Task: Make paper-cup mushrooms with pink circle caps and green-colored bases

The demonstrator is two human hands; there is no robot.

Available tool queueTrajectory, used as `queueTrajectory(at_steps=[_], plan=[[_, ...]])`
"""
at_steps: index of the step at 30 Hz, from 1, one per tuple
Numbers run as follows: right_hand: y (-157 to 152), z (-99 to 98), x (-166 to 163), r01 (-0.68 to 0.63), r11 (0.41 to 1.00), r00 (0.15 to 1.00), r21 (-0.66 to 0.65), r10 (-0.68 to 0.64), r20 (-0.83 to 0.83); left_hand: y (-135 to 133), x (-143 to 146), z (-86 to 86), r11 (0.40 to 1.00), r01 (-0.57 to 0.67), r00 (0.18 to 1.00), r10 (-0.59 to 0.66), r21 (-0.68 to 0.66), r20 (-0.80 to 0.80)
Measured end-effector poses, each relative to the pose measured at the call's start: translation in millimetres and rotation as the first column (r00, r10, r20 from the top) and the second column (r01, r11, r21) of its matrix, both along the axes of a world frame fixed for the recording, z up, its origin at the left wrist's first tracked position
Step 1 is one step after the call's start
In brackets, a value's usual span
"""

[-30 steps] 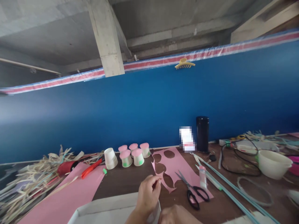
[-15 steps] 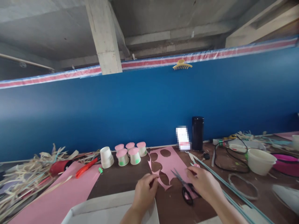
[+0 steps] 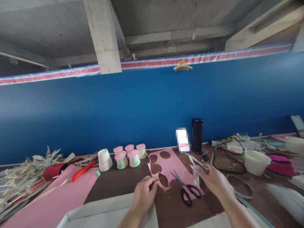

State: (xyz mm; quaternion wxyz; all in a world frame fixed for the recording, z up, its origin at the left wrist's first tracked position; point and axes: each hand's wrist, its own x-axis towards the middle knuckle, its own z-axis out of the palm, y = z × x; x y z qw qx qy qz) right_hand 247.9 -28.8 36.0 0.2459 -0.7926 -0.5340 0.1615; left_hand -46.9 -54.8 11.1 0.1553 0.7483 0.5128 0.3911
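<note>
Scissors (image 3: 184, 186) lie with blades slightly apart on the brown table (image 3: 116, 183), partly over the cut pink sheet (image 3: 177, 163). Nearest you, left of the scissors, a white tray (image 3: 102, 218) sits under your left forearm. Your left hand (image 3: 144, 193) stays between tray and scissors, its fingers curled at the sheet's ragged edge; whether they pinch the paper, I cannot tell. Your right hand (image 3: 215, 180), low at the front a second ago and then over the scissors' handles, is now to their right, fingers bent at the light-blue sticks (image 3: 251, 207); I cannot tell if they grip them. That shift uncovers the handles and the clear tube (image 3: 196, 179) just beside them.

Farther left of the scissors, five pink-topped cups (image 3: 121, 160) stand beside stacked white cups (image 3: 104, 160); farther right is a cream bowl (image 3: 256, 163). Beyond the scissors, a black cylinder (image 3: 197, 136) stands upright against the blue partition (image 3: 133, 107). A yellow claw clip (image 3: 182, 66) sits on the partition's striped upper edge, and behind it a concrete pillar (image 3: 104, 41) meets the grey ceiling (image 3: 152, 19).
</note>
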Motion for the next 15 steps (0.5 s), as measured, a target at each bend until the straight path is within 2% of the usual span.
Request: queueTrajectory(at_steps=[8, 15], plan=[[0, -4.4, -19, 0.001, 0.997, 0.994, -0.082, 0.008, 0.11, -3, 1, -1.0, 1.0, -0.012, 1.0, 0.011, 0.022, 0.015], [-1, -7.9, -20, -0.019, 0.997, 0.986, -0.073, 0.03, 0.162, -4, 2, 2.1, 1.0, -0.01, 1.0, 0.009, 0.019, 0.018]])
